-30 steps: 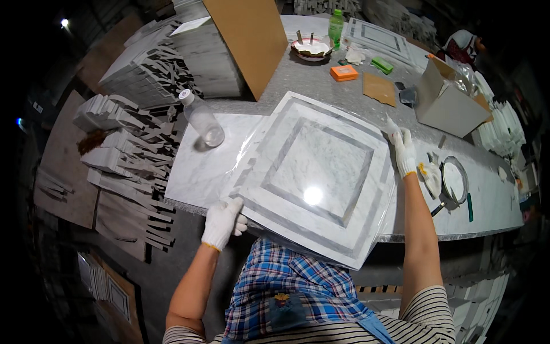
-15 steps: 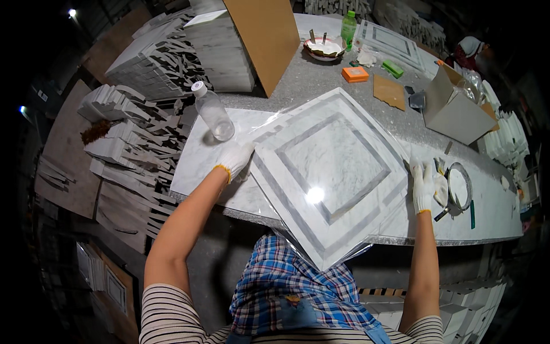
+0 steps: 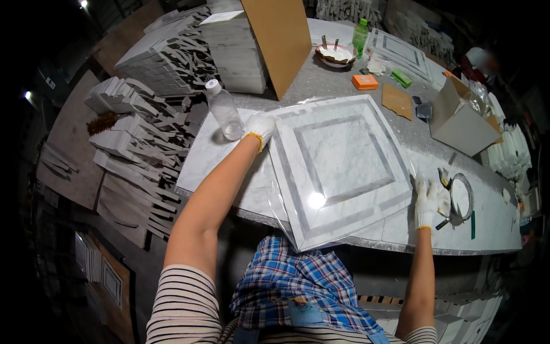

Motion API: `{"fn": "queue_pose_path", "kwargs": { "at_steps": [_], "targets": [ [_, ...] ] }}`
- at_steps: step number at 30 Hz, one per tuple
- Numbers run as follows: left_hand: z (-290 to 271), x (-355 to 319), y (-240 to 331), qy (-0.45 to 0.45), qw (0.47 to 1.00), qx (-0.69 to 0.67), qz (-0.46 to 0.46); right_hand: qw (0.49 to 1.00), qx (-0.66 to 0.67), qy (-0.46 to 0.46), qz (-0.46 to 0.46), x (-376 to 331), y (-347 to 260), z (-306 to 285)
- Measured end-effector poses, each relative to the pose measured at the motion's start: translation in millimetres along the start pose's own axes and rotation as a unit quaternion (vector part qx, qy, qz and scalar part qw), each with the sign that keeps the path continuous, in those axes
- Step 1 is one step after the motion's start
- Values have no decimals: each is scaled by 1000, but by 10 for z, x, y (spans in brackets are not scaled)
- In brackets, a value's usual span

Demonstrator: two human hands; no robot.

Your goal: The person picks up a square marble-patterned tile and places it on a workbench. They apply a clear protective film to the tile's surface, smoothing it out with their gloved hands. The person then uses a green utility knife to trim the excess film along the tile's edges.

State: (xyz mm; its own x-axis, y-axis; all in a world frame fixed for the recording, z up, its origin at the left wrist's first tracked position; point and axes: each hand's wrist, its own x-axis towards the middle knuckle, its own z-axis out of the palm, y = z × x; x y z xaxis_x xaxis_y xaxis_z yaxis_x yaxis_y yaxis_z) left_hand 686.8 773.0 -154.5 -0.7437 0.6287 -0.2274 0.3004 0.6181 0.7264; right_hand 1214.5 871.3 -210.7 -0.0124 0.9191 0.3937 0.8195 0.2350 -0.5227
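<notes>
A square marble panel with grey inlaid bands lies turned at an angle on the table, clear film showing along its edges and its near corner over the table's front edge. My left hand, in a white knitted glove, grips the panel at its far left corner; its fingertips are partly hidden. My right hand, gloved alike, is by the right corner with fingers stretched out. Left of my left hand a clear plastic bottle with a white cap stands on a white marble slab.
Right of my right hand lies a ring-shaped roll. Farther back are an orange box, a green block, a bowl, a green bottle and an open carton. Stone strips are piled at left.
The panel has turned clockwise: its left corner has swung up and its right corner down toward me. My left hand has moved forward and right with it.
</notes>
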Motion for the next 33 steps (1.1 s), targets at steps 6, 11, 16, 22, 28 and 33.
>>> {"fn": "queue_pose_path", "kwargs": {
  "at_steps": [6, 11, 16, 22, 28, 33],
  "targets": [
    [15, 315, -532, 2, 995, -62, 84, 998, 61, -28, 22, -73, 85, 79],
    [-21, -37, -432, -1, 992, -41, 118, 1000, -4, -17, -5, -115, -64, -7],
    [15, -88, -198, -23, 985, -169, 31, 1000, 12, -9, 18, -236, -94, -123],
    [1, 25, -200, -74, 988, -129, 27, 993, 93, -56, 47, -680, -307, -292],
    [102, 78, -271, -16, 983, -119, 139, 992, 95, -80, 23, -1061, -550, -425],
    [86, 39, -398, -2, 976, -97, 196, 991, 99, -93, 14, -1317, -744, -502]
  ]
}}
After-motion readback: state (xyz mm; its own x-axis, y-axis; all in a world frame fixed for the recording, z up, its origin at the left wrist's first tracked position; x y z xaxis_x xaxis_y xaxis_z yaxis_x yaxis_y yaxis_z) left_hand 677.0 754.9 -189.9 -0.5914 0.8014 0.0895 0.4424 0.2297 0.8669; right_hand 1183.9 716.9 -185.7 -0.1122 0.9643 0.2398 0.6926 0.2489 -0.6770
